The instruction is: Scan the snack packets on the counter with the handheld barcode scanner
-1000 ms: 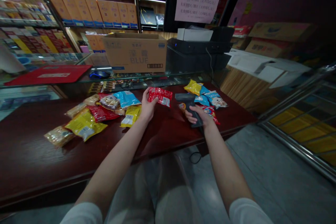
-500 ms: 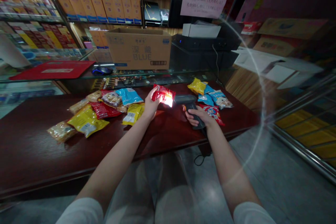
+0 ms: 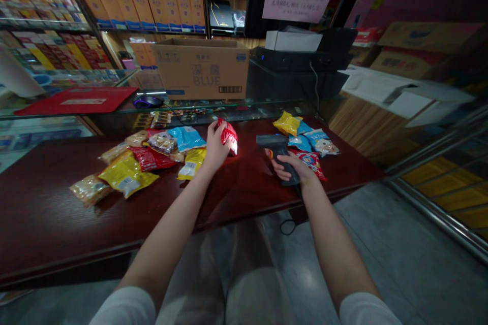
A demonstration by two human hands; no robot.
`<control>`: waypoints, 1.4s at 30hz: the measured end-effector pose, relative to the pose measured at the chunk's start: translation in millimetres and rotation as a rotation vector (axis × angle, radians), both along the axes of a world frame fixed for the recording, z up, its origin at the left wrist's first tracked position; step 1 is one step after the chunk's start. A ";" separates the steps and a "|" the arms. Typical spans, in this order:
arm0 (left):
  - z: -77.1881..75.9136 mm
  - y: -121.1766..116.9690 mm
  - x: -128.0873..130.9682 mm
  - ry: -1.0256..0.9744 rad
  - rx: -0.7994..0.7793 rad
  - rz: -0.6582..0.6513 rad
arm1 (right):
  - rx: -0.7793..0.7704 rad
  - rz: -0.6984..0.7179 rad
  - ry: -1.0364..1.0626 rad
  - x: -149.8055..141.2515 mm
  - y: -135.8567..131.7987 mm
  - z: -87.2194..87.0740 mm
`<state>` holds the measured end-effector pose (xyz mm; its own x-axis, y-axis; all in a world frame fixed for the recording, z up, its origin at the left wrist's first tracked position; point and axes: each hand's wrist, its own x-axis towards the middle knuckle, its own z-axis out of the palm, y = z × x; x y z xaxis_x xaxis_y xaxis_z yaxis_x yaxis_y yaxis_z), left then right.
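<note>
Red foil snack packet (image 3: 229,134), crumpled, gripped upright in left hand (image 3: 216,148); right hand (image 3: 293,170) wrapped around dark barcode scanner (image 3: 280,155).

1. one heap of snack packets (image 3: 125,172) lies on the left of the table (image 3: 114,228).
2. a second heap of snack packets (image 3: 305,138) lies on its right.
3. behind them, a cardboard box (image 3: 202,71) sits on a glass showcase (image 3: 244,107), with a computer mouse (image 3: 148,102) to the box's left.

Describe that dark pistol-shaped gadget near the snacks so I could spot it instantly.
On the dark red wooden counter, look right of centre at the small pile of shiny blue and yellow snack packets. Just in front of them, a person's right hand holds a black pistol-shaped barcode scanner. It alone is dark and hard-bodied among the bright, crinkly packets.
</note>
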<state>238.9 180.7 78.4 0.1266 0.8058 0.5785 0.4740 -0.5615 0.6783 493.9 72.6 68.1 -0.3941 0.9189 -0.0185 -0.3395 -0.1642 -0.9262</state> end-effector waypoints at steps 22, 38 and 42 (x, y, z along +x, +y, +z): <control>0.3 -15.9 -17.6 0.866 -0.063 0.396 | 0.084 -0.270 0.247 12.3 4.0 9.5; -12.9 -15.4 107.2 0.667 -0.288 -0.395 | 0.111 -0.303 0.443 22.9 12.4 1.9; -25.2 -5.9 104.9 0.541 -0.295 -0.345 | 0.110 -0.340 0.425 23.2 10.9 4.1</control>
<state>343.8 174.8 53.2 0.6110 0.7816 0.1257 0.6156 -0.5690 0.5452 517.1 83.6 72.2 -0.0270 0.9832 0.1803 -0.7039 0.1094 -0.7018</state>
